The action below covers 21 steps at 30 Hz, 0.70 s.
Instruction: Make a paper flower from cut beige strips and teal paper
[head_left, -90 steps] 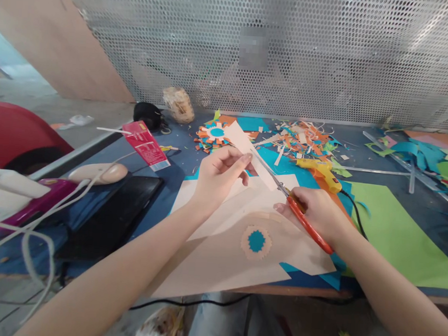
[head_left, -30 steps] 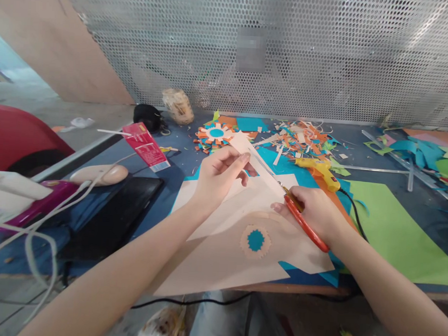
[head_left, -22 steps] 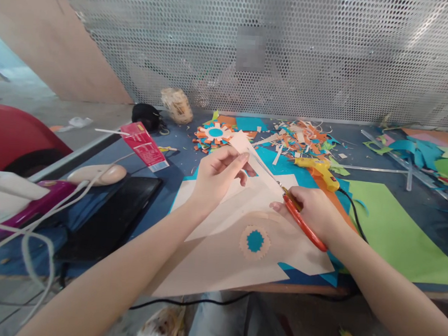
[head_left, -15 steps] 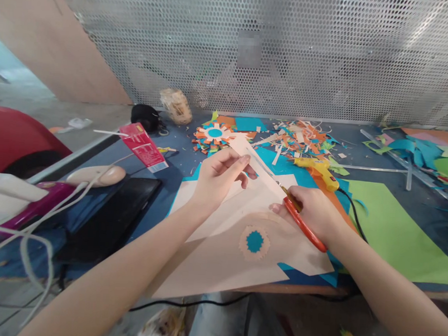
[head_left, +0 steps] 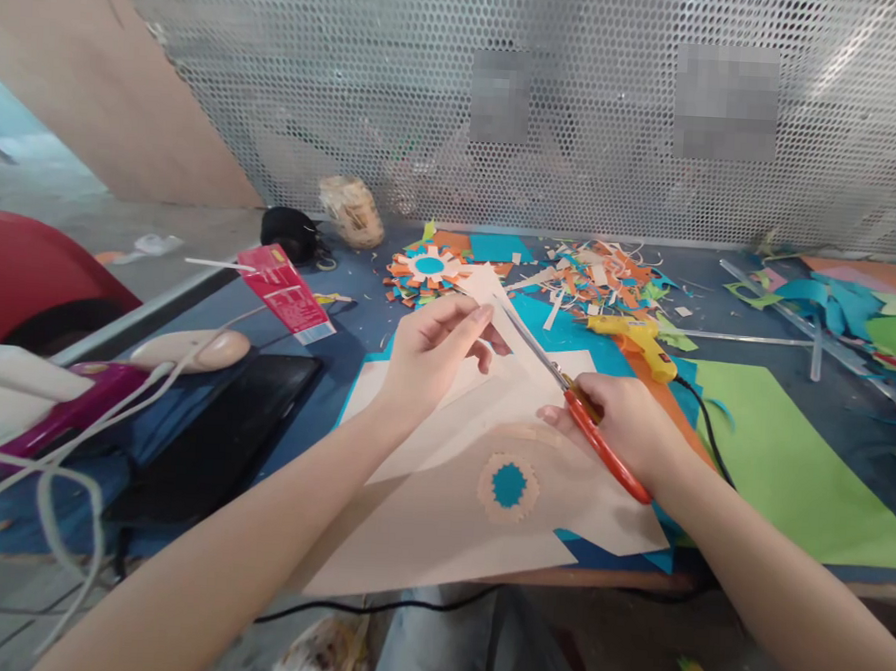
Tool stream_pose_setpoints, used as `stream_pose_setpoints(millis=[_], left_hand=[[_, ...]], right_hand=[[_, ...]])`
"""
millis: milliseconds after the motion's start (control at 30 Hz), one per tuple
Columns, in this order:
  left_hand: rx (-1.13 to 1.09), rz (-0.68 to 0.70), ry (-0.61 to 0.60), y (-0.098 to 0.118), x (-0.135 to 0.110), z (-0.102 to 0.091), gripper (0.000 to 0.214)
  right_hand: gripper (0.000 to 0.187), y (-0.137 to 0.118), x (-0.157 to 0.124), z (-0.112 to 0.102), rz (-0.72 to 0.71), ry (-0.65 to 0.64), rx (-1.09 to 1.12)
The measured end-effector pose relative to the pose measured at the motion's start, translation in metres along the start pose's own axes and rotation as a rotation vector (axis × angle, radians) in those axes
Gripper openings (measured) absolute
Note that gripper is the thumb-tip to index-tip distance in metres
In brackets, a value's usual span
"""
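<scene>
My left hand pinches a pale paper strip between thumb and fingers above the sheets. My right hand is wrapped around the orange-red handles of a pair of scissors. The blades point up and left, along the strip and close to my left fingertips; part of the strip merges with the pale paper behind it. Beneath both hands lies a large pale sheet on blue paper. A zigzag-edged pale ring with a blue centre rests on that sheet.
A yellow glue gun lies right of my hands, beside green paper. Paper scraps and a layered paper flower sit behind. At left are a phone, a red drink carton and a power strip.
The scissor blades now show more fully, while earlier the paper strip covered most of them down to the pivot. Both hands have stayed nearly in place.
</scene>
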<state>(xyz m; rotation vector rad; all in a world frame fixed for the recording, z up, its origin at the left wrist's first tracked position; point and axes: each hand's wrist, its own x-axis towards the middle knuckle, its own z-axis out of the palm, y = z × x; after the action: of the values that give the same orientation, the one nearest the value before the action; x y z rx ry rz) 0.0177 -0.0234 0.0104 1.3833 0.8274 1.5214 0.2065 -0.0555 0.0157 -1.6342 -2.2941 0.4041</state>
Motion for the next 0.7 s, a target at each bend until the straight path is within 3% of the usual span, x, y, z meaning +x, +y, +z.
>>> stream_pose_setpoints(millis=[700], left_hand=[[-0.01,-0.016,-0.067,0.0012,-0.0031,0.0035,0.016]], right_hand=[[0.052,-0.0024,0.0001,0.0003,0.011,0.012,0.037]])
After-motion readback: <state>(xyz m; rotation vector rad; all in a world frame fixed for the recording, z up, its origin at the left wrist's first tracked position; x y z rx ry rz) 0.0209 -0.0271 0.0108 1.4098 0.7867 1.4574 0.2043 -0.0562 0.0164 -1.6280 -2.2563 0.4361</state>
